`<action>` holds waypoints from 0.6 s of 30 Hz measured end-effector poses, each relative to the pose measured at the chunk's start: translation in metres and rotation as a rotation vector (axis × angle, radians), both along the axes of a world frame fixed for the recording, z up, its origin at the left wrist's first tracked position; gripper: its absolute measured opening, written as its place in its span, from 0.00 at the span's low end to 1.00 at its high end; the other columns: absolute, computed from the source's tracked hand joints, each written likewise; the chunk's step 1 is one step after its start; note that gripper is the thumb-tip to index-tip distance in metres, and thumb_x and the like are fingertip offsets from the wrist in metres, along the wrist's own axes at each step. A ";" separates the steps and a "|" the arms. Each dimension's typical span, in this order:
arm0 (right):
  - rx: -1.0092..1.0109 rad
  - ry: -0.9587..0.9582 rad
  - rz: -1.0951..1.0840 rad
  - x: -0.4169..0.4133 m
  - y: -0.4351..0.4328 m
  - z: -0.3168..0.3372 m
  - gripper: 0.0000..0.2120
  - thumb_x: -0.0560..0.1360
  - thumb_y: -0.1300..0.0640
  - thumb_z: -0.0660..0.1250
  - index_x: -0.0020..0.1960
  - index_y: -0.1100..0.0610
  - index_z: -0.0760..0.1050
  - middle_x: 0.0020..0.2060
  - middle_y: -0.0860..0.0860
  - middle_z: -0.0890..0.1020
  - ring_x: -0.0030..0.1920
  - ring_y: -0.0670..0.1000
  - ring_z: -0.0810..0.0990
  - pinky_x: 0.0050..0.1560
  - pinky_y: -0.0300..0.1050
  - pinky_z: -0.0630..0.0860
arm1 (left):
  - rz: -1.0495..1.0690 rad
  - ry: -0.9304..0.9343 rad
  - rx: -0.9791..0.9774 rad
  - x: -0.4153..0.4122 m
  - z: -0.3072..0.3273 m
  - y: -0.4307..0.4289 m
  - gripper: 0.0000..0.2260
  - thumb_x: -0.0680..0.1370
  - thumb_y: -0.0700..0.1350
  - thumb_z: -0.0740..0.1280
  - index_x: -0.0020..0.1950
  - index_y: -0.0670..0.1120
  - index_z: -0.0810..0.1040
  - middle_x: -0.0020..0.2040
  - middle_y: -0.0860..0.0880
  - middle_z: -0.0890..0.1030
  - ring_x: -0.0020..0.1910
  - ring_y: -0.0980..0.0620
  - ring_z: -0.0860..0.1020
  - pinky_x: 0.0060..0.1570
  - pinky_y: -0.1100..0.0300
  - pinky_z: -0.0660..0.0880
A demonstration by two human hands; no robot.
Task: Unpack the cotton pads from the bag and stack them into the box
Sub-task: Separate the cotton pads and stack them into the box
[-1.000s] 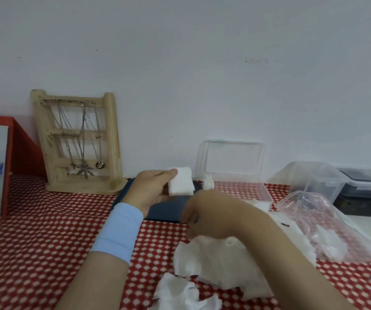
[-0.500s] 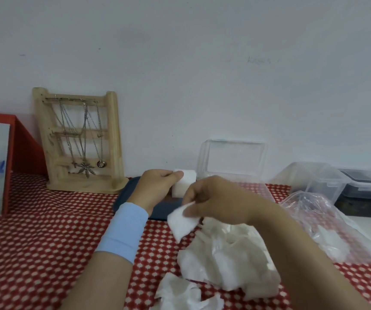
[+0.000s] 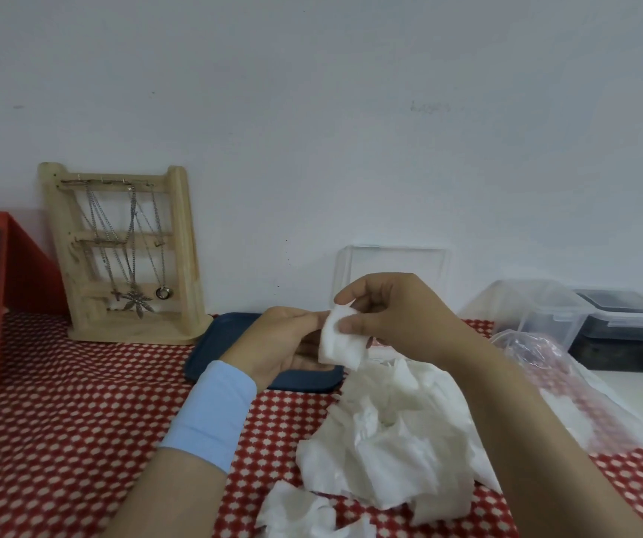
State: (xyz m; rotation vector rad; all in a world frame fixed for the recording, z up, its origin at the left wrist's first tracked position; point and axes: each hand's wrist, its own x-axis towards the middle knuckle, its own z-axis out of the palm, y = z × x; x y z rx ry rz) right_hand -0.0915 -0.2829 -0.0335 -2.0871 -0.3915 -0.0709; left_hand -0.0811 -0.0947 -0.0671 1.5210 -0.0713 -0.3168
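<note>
Just above the near right corner of the blue tray [image 3: 223, 339], a white cotton pad [image 3: 341, 341] hangs in the air between both hands. The right hand [image 3: 393, 316] pinches its upper right part with thumb and curled fingers. The left hand [image 3: 285, 343], which lies over the tray, closes its fingertips on the left edge of the same pad. I cannot tell if this is one pad or a few pads together. The left forearm has a light blue wristband [image 3: 211, 413].

To the right of the tray and nearer to the person, a loose pile of cotton pads [image 3: 389, 440] lies on the red tablecloth with white dots [image 3: 60, 401]. Further right from the tray lies the clear plastic bag [image 3: 568, 386], crumpled, with some white material inside.

Behind the right end of the tray, close to the wall, stands the clear box [image 3: 428, 273] with its lid raised upright; the hands hide its lower part. Well to the right of the tray there are a clear container [image 3: 537, 316] and a container with dark content [image 3: 622, 312].

Just to the left of the tray, a wooden stand [image 3: 184, 246] leans at the wall, and necklaces [image 3: 130, 258] hang on it. Far to the left of the tray is a red frame [image 3: 21, 266].
</note>
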 end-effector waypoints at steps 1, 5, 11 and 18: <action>-0.037 -0.017 -0.018 0.001 0.002 -0.002 0.11 0.70 0.59 0.79 0.49 0.48 0.83 0.40 0.46 0.84 0.37 0.44 0.82 0.41 0.37 0.80 | -0.007 -0.002 -0.002 0.000 0.000 0.000 0.13 0.80 0.46 0.70 0.57 0.37 0.83 0.49 0.39 0.87 0.47 0.45 0.87 0.40 0.56 0.83; -0.139 -0.095 -0.101 0.004 0.006 -0.007 0.13 0.69 0.54 0.80 0.48 0.42 0.80 0.44 0.44 0.81 0.37 0.46 0.80 0.39 0.48 0.83 | -0.081 -0.001 -0.042 -0.001 0.000 0.001 0.17 0.81 0.51 0.67 0.60 0.38 0.82 0.53 0.39 0.86 0.52 0.43 0.86 0.47 0.52 0.84; -0.150 -0.097 -0.110 0.005 0.002 -0.010 0.11 0.71 0.48 0.77 0.52 0.44 0.80 0.49 0.41 0.82 0.37 0.40 0.79 0.38 0.39 0.75 | -0.194 -0.054 0.014 -0.001 0.000 0.008 0.14 0.77 0.40 0.71 0.62 0.39 0.81 0.55 0.41 0.86 0.52 0.48 0.86 0.45 0.61 0.83; -0.084 -0.160 -0.267 0.002 -0.001 -0.001 0.04 0.78 0.50 0.68 0.46 0.49 0.79 0.44 0.43 0.82 0.39 0.41 0.79 0.39 0.34 0.71 | -0.031 -0.001 -0.095 0.005 -0.005 0.009 0.13 0.80 0.40 0.70 0.64 0.38 0.80 0.55 0.42 0.86 0.53 0.47 0.86 0.43 0.60 0.83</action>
